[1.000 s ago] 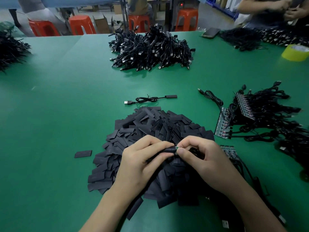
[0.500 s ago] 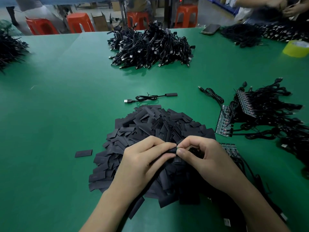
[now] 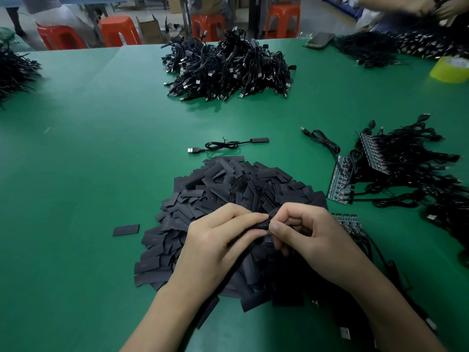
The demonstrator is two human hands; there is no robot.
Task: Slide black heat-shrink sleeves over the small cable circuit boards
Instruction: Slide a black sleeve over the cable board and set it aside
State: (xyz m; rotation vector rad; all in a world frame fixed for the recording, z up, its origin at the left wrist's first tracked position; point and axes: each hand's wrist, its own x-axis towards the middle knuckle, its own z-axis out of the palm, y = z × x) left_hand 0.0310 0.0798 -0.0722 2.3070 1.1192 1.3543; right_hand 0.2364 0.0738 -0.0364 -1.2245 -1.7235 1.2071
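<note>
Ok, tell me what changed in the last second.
Very little. The left hand still pinches a black sleeve and the right hand still pinches at its end. The small bit seen between the fingertips earlier no longer shows. Nothing was let go. The sleeve pile, single cable and board panels stayed put.

Green table: heap of black sleeves at near edge, stray sleeve to its left, single cable just behind, big cable pile farther back, tape roll far right.

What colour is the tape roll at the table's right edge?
The tape roll is yellow, clearest in the head view.
</note>
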